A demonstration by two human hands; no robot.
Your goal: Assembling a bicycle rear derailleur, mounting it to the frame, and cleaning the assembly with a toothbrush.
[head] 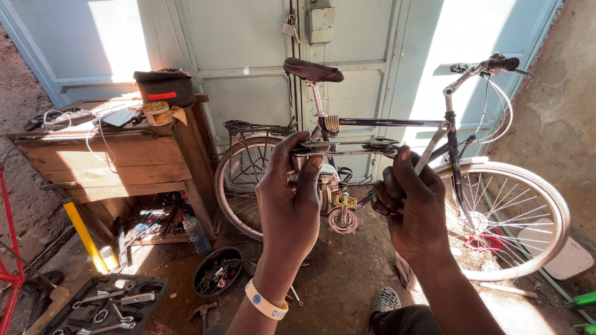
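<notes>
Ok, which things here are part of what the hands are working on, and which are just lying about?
In hand:
left hand
right hand
dark metal part held between them
spanner in right hand

Lying about:
bicycle
wooden bench
tool tray
bowl of small parts
hammer

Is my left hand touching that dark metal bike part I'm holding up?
Touching. The head view shows the left hand with thumb and fingers pinched around one end of the metal part; the right hand holds a spanner at its other end.

Bare forearms; white wristband (pixel 266 305) on left wrist.
</notes>
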